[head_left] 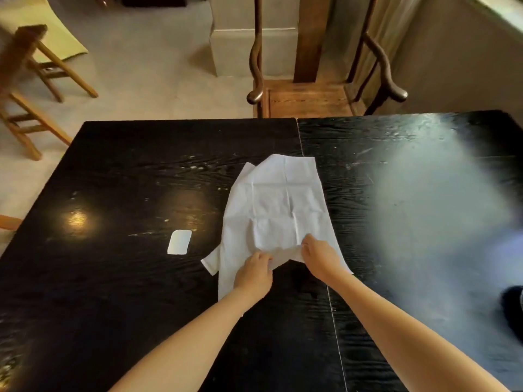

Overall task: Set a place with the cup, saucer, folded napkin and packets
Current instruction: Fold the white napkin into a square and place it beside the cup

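A white cloth napkin (280,205) lies spread and creased on the black table (119,176), near its middle. My left hand (254,271) pinches the napkin's near edge, and my right hand (318,257) pinches the same edge a little to the right. Between the two hands the near edge is lifted and bunched. A small white packet (179,242) lies flat on the table to the left of the napkin, apart from it. No cup or saucer is in view.
A wooden armchair (308,97) stands at the table's far side. Wooden stools (34,80) are on the floor to the far left. A dark object (513,309) shows at the right edge. Bright glare covers the table's right part.
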{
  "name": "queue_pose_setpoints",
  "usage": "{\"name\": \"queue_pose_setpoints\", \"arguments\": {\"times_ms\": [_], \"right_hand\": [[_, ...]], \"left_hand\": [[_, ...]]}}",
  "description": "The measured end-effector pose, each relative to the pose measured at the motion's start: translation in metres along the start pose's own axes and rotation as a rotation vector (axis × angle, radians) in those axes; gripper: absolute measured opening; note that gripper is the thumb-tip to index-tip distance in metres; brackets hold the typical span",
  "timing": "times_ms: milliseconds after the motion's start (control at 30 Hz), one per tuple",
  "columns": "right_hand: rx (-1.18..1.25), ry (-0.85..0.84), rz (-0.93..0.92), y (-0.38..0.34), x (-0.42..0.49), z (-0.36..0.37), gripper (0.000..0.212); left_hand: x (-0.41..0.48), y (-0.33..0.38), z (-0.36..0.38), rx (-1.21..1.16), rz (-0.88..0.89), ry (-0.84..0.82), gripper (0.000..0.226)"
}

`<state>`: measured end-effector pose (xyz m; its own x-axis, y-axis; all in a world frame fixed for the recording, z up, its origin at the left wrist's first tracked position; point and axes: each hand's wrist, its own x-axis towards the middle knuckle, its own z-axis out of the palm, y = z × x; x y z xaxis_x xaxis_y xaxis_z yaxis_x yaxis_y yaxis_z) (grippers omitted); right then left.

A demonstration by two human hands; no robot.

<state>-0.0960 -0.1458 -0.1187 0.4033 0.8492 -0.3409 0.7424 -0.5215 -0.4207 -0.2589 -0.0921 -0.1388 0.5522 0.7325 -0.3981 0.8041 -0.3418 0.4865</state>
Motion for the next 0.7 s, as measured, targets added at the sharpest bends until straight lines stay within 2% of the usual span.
{"name": "queue_pose_setpoints", "arguments": {"times_ms": [133,267,333,400,500,600,700], "right_hand": [[0.072,0.183,0.042,-0.001,0.009,-0.046,0.022],[0.073,0.238,0.03,0.013,0.018,-0.099,0.025],[0.028,0.18,0.009,0.019,0.018,-0.131,0.033],[-0.063,0.046,-0.015,0.027,0.015,-0.165,0.038],[-0.201,-0.132,-0.055,0.044,0.01,-0.205,0.033],[-0.302,-0.167,-0.042,0.061,0.009,-0.233,0.018],[-0.323,-0.107,-0.023,0.076,0.013,-0.261,0.023]], "left_hand": [[0.005,-0.002,-0.021,0.051,-0.029,0.058,0.027],[0.011,-0.007,-0.044,0.053,-0.09,0.112,0.023],[0.021,-0.008,-0.066,0.009,-0.074,0.163,0.023],[0.034,-0.002,-0.093,0.006,-0.046,0.181,0.024],[0.053,0.017,-0.133,0.049,-0.013,0.16,0.025],[0.071,0.042,-0.166,0.102,0.017,0.192,0.023],[0.081,0.075,-0.198,0.16,0.078,0.245,0.019]]}}
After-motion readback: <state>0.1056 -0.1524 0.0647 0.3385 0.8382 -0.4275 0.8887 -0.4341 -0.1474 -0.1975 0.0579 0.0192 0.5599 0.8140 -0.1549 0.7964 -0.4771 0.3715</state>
